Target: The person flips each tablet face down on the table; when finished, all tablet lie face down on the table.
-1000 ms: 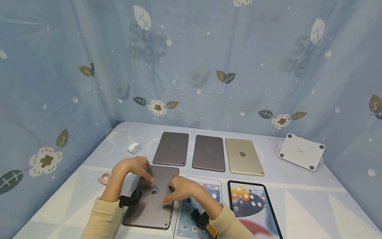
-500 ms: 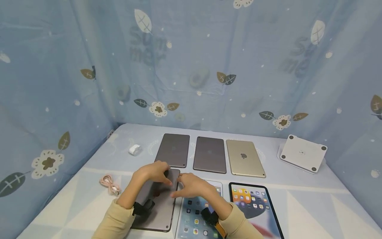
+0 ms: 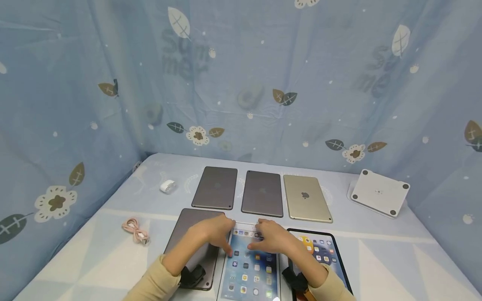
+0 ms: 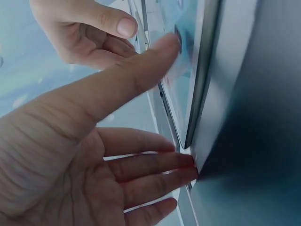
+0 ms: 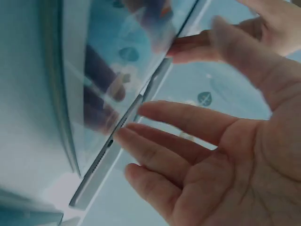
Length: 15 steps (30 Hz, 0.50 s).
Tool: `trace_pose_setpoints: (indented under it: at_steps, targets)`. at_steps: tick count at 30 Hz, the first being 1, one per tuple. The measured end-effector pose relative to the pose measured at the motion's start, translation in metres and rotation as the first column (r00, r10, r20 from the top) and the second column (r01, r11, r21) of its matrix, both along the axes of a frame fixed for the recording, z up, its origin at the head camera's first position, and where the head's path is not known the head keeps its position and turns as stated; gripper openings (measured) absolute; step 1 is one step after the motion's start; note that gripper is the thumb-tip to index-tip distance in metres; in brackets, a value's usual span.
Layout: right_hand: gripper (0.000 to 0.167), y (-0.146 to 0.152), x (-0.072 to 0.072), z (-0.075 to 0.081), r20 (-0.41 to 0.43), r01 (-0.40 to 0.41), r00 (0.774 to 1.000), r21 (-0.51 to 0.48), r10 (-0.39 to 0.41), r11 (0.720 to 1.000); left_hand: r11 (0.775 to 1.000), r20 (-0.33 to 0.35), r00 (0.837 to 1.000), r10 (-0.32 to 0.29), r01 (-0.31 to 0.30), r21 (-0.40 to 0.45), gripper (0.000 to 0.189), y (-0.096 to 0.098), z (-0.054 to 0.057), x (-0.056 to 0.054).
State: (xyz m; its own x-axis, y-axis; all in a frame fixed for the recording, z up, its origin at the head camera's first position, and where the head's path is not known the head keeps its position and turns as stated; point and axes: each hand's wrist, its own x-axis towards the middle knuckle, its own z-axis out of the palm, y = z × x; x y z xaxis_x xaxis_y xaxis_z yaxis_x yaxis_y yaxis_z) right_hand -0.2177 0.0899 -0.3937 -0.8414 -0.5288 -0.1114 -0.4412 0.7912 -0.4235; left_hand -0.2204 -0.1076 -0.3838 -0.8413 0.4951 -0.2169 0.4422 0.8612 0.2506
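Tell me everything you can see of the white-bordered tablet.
The white-bordered tablet is a flat rectangle lying face up on the pale table, its glossy screen lit blue with app icons, including a row near its far end. It sits between a face-down grey tablet and a black-bordered tablet. The left hand and right hand are near its far corners, thumbs over the face; whether either touches it is unclear. Its near end runs out of the head view.

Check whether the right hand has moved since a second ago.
Yes: in the head view, the right hand has moved rightward across the unmoved white tablet, from its left edge to its right.
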Motion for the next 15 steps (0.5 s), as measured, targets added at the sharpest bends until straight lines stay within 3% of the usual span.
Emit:
trace_pose_setpoints:
  at_steps: [7, 15]
  targets:
    - [0.046, 0.01, 0.0, -0.003, -0.009, 0.076, 0.997, 0.028, -0.076, 0.997, 0.999, -0.012, 0.999, 0.031, -0.032, -0.021, 0.045, 0.006, 0.001, 0.009]
    - [0.048, 0.018, 0.001, -0.004, -0.1, 0.179, 0.981, 0.103, -0.169, 0.978, 0.995, -0.022, 0.998, 0.052, -0.054, -0.087, 0.056, 0.012, 0.007, 0.019]
